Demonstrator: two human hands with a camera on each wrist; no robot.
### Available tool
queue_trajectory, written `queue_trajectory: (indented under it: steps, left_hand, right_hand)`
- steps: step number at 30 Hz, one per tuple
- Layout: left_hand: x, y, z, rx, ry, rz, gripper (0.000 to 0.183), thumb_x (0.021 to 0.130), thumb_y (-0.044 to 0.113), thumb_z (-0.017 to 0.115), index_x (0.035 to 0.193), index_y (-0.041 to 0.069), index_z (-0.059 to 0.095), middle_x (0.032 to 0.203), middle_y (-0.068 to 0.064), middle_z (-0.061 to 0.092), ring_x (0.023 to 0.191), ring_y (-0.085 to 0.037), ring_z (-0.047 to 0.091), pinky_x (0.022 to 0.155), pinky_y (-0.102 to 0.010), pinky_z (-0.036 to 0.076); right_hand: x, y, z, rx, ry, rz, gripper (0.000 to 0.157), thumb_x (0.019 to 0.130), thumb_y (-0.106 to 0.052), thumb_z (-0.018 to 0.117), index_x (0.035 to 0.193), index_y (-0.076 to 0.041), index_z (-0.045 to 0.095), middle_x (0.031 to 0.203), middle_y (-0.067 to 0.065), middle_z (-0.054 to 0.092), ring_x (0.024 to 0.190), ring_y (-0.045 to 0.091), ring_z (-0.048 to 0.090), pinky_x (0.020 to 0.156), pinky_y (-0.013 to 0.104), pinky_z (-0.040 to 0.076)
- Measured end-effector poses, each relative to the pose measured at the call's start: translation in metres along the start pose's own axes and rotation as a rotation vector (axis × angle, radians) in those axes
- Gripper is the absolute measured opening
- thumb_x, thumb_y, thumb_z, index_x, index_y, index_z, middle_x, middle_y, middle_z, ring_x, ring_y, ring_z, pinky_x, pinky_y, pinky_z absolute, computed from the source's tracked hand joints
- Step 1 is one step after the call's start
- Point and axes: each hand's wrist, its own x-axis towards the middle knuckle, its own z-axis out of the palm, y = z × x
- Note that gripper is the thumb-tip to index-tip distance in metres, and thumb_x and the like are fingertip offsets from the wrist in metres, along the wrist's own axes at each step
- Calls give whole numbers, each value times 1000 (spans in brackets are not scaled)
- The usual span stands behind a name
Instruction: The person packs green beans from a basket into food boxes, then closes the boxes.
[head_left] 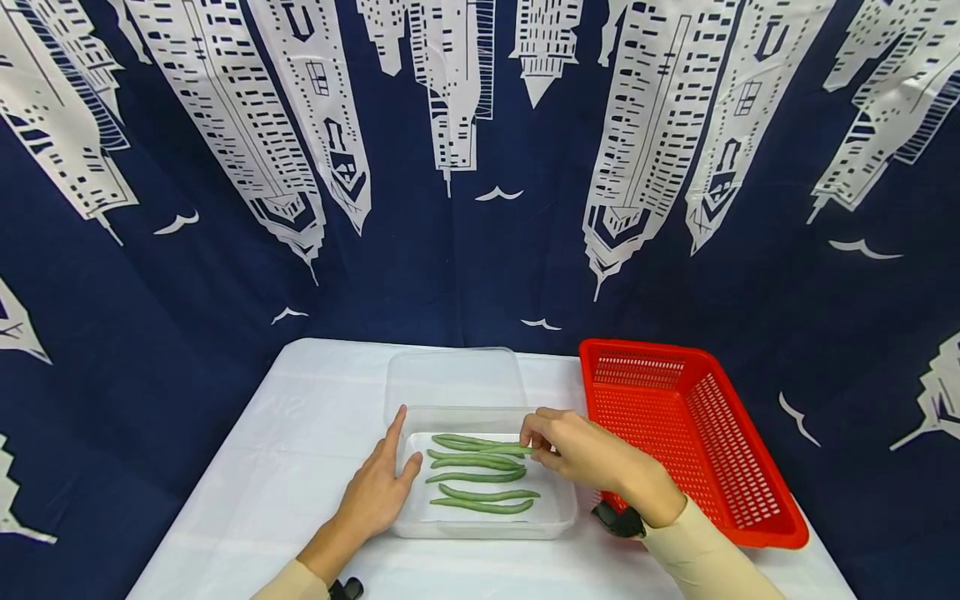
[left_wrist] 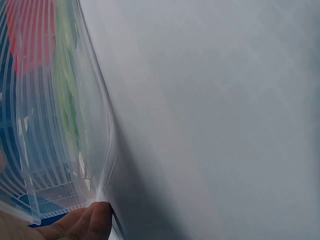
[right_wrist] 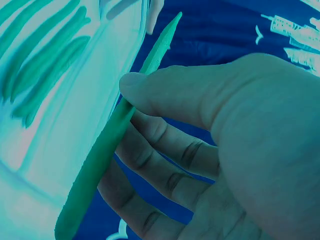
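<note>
A clear plastic container (head_left: 480,530) holds several green beans (head_left: 477,478) laid in rows across its white bottom. My left hand (head_left: 378,492) steadies its left wall, thumb over the rim and index finger stretched toward the far corner. In the left wrist view its fingers (left_wrist: 97,220) sit at the outside of the clear wall. Over the right part of the container, my right hand (head_left: 592,454) pinches one green bean (right_wrist: 90,175) between thumb and fingers. That bean overlaps the far rows in the head view.
A clear lid (head_left: 453,375) lies flat behind the container. To the right stands a red perforated basket (head_left: 757,442), beside my right forearm. White cloth (head_left: 300,425) covers the table, and a dark blue cloth with white buildings (head_left: 450,267) hangs beyond its far edge.
</note>
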Motion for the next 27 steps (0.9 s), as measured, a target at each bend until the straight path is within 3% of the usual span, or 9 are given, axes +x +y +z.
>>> queue_trajectory:
  steps: [15,27]
  left_hand:
    - [0,1,0,-9,0,0,83,122,40,58,190,33,11,179,-30,50,162,-59,53,125,-82,46]
    - [0,2,0,-4,2,6,83,122,39,59,190,33,11,179,-30,50,161,-59,54,126,-81,46]
  right_hand:
    - [20,-16,24,-22,-17,-78,19,103,3,82,114,-12,79,109,0,79,87,-1,67,80,21,61]
    - [30,-19,35,-41,-46,-71,21,104,1,82,119,-13,80,111,-3,78,82,-1,61,76,19,57]
